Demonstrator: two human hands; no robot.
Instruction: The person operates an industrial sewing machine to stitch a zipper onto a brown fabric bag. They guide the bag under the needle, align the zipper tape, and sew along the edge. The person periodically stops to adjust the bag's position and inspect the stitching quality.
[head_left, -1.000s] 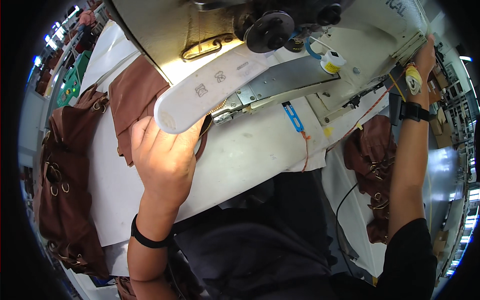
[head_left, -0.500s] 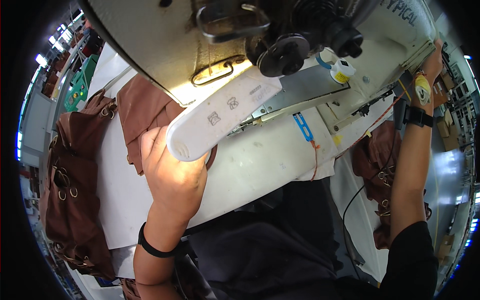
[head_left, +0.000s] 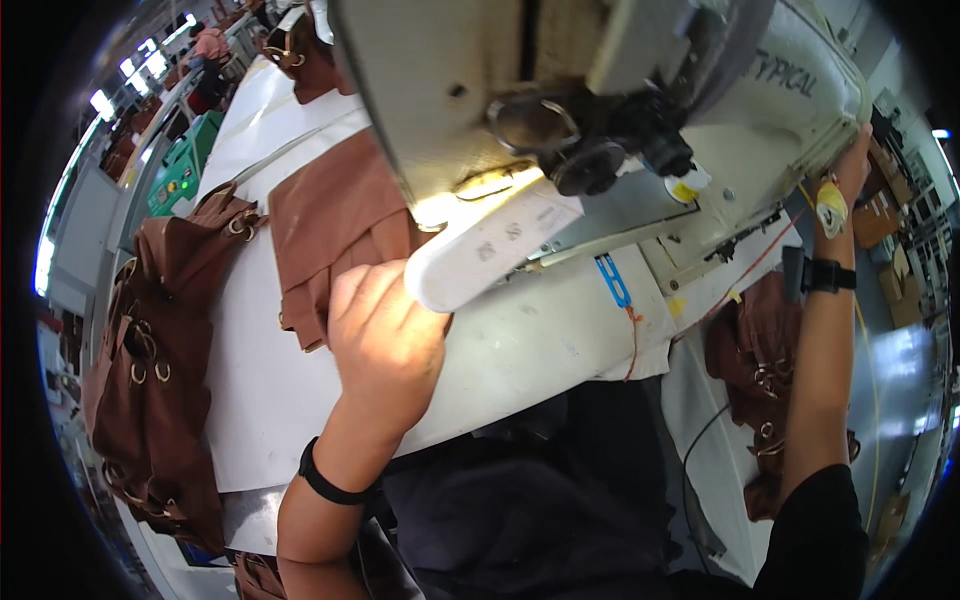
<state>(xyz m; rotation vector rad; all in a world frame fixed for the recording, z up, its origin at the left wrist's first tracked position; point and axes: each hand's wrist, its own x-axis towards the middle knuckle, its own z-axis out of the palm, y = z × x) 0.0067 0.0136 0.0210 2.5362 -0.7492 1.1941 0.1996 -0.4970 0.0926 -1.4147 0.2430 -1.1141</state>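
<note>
A white table [head_left: 520, 350] spreads under and around the left hand [head_left: 388, 325]. Ahead of that hand and to its right stands the pale sewing machine [head_left: 620, 60]; its far right end is right by the right hand [head_left: 853, 165]. Well apart to the left hand's left hangs a heap of brown bags [head_left: 160, 350] with metal rings, and a second brown bundle [head_left: 755, 350] lies below the right hand, on the inner side of its forearm.

The folded brown piece [head_left: 340, 215] lies on the table ahead of the left hand and to its left, its near right part running up against the fingers. That hand is curled, knuckles up and fingers close together; the fingertips are hidden, so whether they pinch the piece cannot be told. A white rounded bar [head_left: 490, 250] reaches from the machine to just over the fingers' right side. The right hand's fingers are mostly out of sight at the machine's edge, and their grip cannot be told.

Behind the right hand, a dark watch [head_left: 828, 272] and a yellowish roll [head_left: 831, 208] sit at the wrist. A blue slotted tag [head_left: 613, 281] lies to the left hand's right.
</note>
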